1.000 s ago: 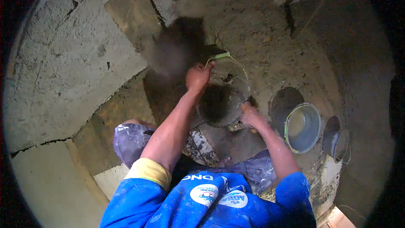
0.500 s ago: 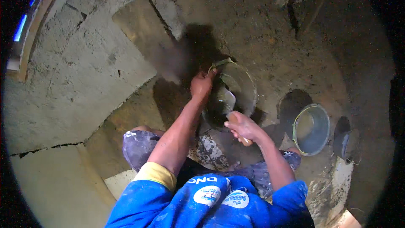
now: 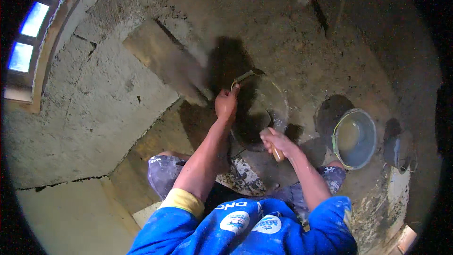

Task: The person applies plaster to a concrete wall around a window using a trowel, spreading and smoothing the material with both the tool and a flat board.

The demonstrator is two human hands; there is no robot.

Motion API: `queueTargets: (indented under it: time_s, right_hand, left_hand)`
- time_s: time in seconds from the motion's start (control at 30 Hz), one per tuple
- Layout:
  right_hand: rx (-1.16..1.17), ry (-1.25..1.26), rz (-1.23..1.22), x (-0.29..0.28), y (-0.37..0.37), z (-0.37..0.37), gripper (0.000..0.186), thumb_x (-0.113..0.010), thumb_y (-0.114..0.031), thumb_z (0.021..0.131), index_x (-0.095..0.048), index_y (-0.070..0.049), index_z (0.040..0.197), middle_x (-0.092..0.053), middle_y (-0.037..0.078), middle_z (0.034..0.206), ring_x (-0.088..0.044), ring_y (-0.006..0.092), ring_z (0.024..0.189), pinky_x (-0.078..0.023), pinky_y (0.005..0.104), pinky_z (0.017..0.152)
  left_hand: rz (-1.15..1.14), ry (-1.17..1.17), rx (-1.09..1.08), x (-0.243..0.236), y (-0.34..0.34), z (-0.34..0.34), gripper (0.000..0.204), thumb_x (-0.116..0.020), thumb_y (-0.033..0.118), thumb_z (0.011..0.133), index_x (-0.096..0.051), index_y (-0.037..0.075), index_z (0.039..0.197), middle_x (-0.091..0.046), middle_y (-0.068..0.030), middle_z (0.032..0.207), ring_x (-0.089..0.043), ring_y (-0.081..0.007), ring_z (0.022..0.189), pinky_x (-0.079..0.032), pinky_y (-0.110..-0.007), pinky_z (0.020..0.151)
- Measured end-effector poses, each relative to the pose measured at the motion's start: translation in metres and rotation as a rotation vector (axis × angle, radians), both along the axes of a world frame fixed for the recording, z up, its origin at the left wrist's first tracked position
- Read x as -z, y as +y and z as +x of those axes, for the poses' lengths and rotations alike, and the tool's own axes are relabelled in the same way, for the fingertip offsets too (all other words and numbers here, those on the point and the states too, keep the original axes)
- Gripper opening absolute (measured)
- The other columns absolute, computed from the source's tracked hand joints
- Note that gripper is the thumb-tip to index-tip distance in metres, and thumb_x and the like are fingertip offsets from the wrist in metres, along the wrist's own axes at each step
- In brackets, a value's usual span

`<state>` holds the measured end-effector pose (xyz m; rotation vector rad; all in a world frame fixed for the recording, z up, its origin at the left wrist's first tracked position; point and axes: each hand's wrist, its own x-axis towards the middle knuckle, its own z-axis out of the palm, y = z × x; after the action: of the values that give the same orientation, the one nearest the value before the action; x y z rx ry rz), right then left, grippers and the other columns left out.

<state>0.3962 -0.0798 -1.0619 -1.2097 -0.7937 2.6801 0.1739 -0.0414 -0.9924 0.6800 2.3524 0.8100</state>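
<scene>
A seated worker in a blue shirt, knees apart, bends over a dark bucket standing on the rough floor just in front of the legs. The left hand is closed, its fingers pinching the bucket's handle at the upper left of the rim. The right hand is wrapped around a brown-handled tool at the bucket's near right edge; I cannot make out its far end clearly in the shadow. To the right stands a grey pail holding cloudy liquid, with a smaller container beyond it. At left, a board lies near bright window panes.
</scene>
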Motion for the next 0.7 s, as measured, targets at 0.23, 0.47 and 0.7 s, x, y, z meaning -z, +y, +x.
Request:
queueTargets:
  time_s: [0.23,0.47,0.7]
  right_hand:
    - [0.143,0.183,-0.019,-0.053,-0.035,0.019,0.029,-0.059,-0.020,0.083,-0.046,-0.010,0.107,-0.047,-0.001,0.070,-0.047,0.0071,0.052,-0.042,0.0243,0.042]
    - [0.596,0.397,0.431,-0.203,0.033,0.030,0.038,-0.056,-0.024,0.082,-0.044,-0.007,0.113,-0.049,0.005,0.067,-0.048,0.0119,0.049,-0.045,0.0265,0.040]
    - [1.502,0.505,1.061,-0.328,0.158,-0.053,0.030,-0.058,-0.009,0.083,-0.039,-0.010,0.107,-0.047,0.003,0.077,-0.047,0.0114,0.058,-0.046,0.0288,0.052]
  left_hand:
    - [0.071,-0.028,-0.005,0.019,-0.011,-0.019,0.058,-0.059,0.057,0.076,-0.061,0.000,0.086,-0.060,-0.0193,0.082,-0.057,-0.0298,0.077,-0.042,-0.041,0.067]
    - [-0.146,0.080,0.077,-0.009,-0.013,-0.012,0.061,-0.052,0.061,0.077,-0.062,0.003,0.094,-0.061,-0.0213,0.093,-0.058,-0.0364,0.090,-0.044,-0.045,0.074]
    - [-0.155,-0.004,0.068,-0.014,-0.014,-0.016,0.060,-0.053,0.059,0.077,-0.061,0.002,0.096,-0.062,-0.0223,0.096,-0.058,-0.0377,0.093,-0.044,-0.045,0.078]
